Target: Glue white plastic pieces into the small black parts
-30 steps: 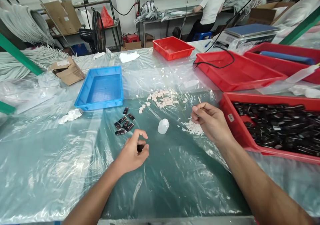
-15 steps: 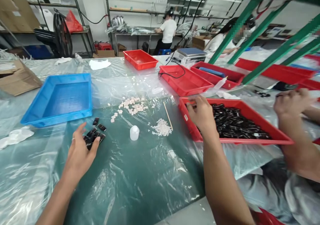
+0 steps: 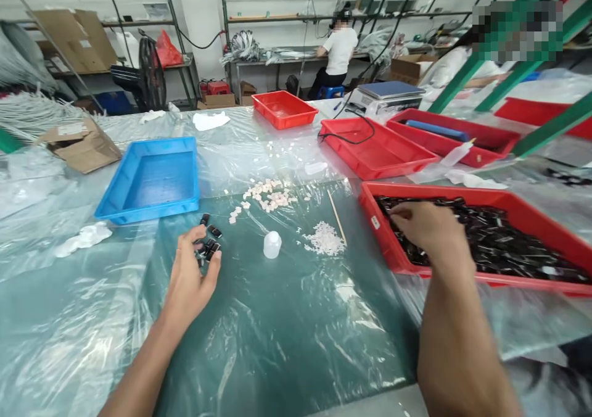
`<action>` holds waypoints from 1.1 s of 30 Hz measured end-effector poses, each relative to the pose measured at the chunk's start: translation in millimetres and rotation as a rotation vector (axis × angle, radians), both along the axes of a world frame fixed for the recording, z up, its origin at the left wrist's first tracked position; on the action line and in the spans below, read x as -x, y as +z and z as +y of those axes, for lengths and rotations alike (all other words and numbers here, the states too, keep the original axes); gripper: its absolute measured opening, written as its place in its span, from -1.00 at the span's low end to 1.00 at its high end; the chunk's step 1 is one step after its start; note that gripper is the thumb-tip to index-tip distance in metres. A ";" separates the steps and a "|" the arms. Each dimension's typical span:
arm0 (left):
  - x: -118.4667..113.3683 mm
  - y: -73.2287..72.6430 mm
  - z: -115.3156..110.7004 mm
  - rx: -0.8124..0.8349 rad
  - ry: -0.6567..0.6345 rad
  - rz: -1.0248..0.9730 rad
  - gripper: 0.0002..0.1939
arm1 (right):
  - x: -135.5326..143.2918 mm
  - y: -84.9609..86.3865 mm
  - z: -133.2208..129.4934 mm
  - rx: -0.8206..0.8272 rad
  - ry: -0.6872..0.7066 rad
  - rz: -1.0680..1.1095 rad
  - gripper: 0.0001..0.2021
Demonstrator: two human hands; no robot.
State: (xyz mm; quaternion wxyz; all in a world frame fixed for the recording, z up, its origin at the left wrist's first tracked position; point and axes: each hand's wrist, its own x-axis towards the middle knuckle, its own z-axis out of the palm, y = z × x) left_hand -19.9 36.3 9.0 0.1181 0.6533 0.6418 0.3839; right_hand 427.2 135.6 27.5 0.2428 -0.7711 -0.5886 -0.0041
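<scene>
My left hand (image 3: 192, 269) rests on the sheeted table, thumb and fingers apart and curved around a small group of glossy black pieces (image 3: 211, 248). Two more black pieces (image 3: 214, 231) lie just beyond its fingertips. Over the left part of a red tray (image 3: 377, 235) full of similar black pieces (image 3: 494, 244), my right hand (image 3: 430, 232) is bent down, thumb and forefinger drawn together. Whatever sits between those fingertips is too small or hidden to make out. Between my hands stand a small white translucent cup (image 3: 272, 245) and a heap of tiny white bits (image 3: 325, 239).
Pale pinkish pieces (image 3: 272, 196) are scattered behind the cup, and a thin stick (image 3: 337, 218) lies by the white heap. A blue tray (image 3: 193, 176) is at left. Further red trays (image 3: 370, 152), a scale (image 3: 391, 93) and green posts (image 3: 499, 53) stand at right. One person (image 3: 340, 47) sits far back.
The view has swung right-to-left across the scene, so everything appears further right. My right hand has shifted deeper over the tray. Another person's hand at the far right has left view.
</scene>
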 end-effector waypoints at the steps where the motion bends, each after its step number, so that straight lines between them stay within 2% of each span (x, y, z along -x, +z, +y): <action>1: -4.3 -0.1 -3.9 -0.054 -0.024 -0.042 -0.51 | 10.3 5.8 -7.7 -0.052 0.010 0.028 -0.90; 2: -9.8 -0.3 -8.8 -0.108 -0.058 -0.080 -0.50 | 24.6 10.7 -17.2 -0.097 0.047 0.082 -0.86; 3: -16.3 -0.6 -14.3 -0.145 -0.119 -0.100 -0.51 | 43.0 14.2 -28.4 -0.175 0.153 0.212 -0.81; 4: -23.5 -1.2 -20.3 -0.154 -0.199 -0.117 -0.50 | 64.6 16.2 -40.8 -0.163 0.363 0.418 -0.77; 6: -37.7 -3.4 -31.3 -0.085 -0.377 -0.122 -0.42 | 112.0 16.1 -65.8 0.042 0.741 0.807 -0.80; 7: -43.6 -4.9 -35.5 -0.032 -0.446 -0.123 -0.43 | 134.4 14.7 -76.5 0.148 0.863 0.910 -0.85; 10: -52.2 -8.8 -40.6 0.076 -0.519 -0.149 -0.71 | 178.4 8.7 -92.4 0.308 1.032 1.002 -0.97; 12: -51.1 -9.6 -38.5 0.110 -0.486 -0.170 -0.87 | 183.4 3.1 -88.0 0.322 1.070 1.012 -0.97; 13: -49.5 -9.3 -36.8 0.126 -0.461 -0.176 -0.90 | 180.5 -0.7 -82.6 0.280 1.040 1.001 -0.95; 16: -45.7 -7.4 -32.7 0.157 -0.394 -0.188 -0.90 | 166.2 -17.6 -62.3 0.116 0.792 0.841 -0.79; 18: -45.8 -6.5 -32.3 0.157 -0.377 -0.196 -0.87 | 163.6 -32.9 -52.0 0.107 0.702 0.742 -0.55; 20: -47.1 -6.5 -33.1 0.155 -0.389 -0.196 -0.85 | 169.2 -47.2 -46.9 0.163 0.726 0.718 -0.42; 22: -47.6 -7.4 -33.5 0.138 -0.402 -0.181 -0.83 | 178.1 -55.1 -46.5 0.199 0.752 0.727 -0.54; 24: -45.4 -8.1 -32.5 0.115 -0.390 -0.155 -0.81 | 183.6 -53.6 -49.1 0.213 0.773 0.747 -0.67; 26: -40.4 -8.0 -30.1 0.090 -0.338 -0.141 -0.80 | 182.7 -43.8 -54.2 0.188 0.819 0.752 -0.72; 30: -28.9 -5.4 -25.0 0.002 -0.218 -0.126 -0.82 | 171.6 -18.8 -68.0 -0.029 0.979 0.636 -0.67; 33: -25.6 -3.7 -23.7 -0.056 -0.223 -0.086 -0.84 | 169.3 -10.0 -77.3 -0.120 1.018 0.592 -0.59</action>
